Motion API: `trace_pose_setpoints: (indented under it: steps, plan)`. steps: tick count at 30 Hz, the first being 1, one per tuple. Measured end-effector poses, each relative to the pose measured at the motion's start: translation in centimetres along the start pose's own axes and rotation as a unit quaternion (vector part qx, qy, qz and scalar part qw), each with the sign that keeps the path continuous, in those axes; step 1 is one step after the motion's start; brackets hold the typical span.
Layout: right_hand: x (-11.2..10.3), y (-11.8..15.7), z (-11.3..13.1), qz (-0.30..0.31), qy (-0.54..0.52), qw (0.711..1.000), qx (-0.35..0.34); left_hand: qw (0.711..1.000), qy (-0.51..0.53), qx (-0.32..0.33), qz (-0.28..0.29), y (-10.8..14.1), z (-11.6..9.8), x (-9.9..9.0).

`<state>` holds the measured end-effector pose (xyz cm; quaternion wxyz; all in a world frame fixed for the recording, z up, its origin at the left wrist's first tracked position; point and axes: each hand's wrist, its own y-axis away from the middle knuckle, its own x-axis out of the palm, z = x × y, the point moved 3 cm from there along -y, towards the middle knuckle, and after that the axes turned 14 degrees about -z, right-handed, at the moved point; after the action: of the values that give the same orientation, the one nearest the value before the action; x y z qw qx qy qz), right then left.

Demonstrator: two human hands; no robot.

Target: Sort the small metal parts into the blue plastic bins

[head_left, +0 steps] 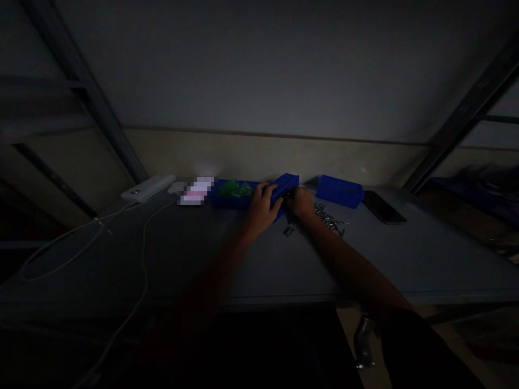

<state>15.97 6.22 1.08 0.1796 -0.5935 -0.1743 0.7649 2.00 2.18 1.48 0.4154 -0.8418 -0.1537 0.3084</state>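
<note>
My left hand (263, 207) grips the near left side of a tilted blue plastic bin (287, 179), thumb and fingers wrapped over its edge. At the bin's right side is my right hand (301, 203), its fingers closed and curled in toward the bin's opening. What those fingers hold, if anything, is hidden in the dark. Just right of that hand lies a pile of small shiny metal screw-like parts (329, 219). A short metal piece (288, 231) rests on the table in front of the bin.
Left of the hands stands another blue bin (231, 202) with green plastic bags (235, 188). A third blue bin (339, 191) and a dark phone (383, 207) lie to the right. At left are a lit phone (198, 192), a white power strip (148, 188) and a loose cable (144, 254).
</note>
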Motion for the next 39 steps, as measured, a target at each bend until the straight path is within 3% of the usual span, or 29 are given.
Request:
trace_pose_setpoints:
  steps: [6, 10, 13, 20, 29, 39]
  plan:
    - [-1.9, 0.7, -0.9, -0.011, 0.011, 1.0, 0.005, 1.0, 0.006, 0.004, 0.003, -0.1, -0.1, 0.0]
    - [-2.5, 1.0, -2.2, 0.024, 0.027, 0.999, 0.031, 1.0, 0.005, -0.003, 0.004, -0.1, -0.1, -0.1]
    - [-2.4, 0.9, -2.8, 0.04, 0.035, 0.998, 0.02, 1.0, 0.005, -0.005, 0.005, -0.1, -0.1, -0.1]
    - [-1.6, 0.5, -1.2, -0.008, 0.059, 0.993, -0.101, 1.0, 0.006, 0.0, 0.003, -0.1, 0.0, 0.0]
    - [-1.6, 0.5, -0.8, -0.014, 0.071, 0.994, -0.087, 1.0, 0.008, 0.002, -0.001, -0.1, 0.2, 0.1]
    - [-0.7, 0.9, -1.2, 0.036, 0.056, 0.992, -0.106, 1.0, 0.008, -0.001, 0.005, -0.1, 0.1, 0.0]
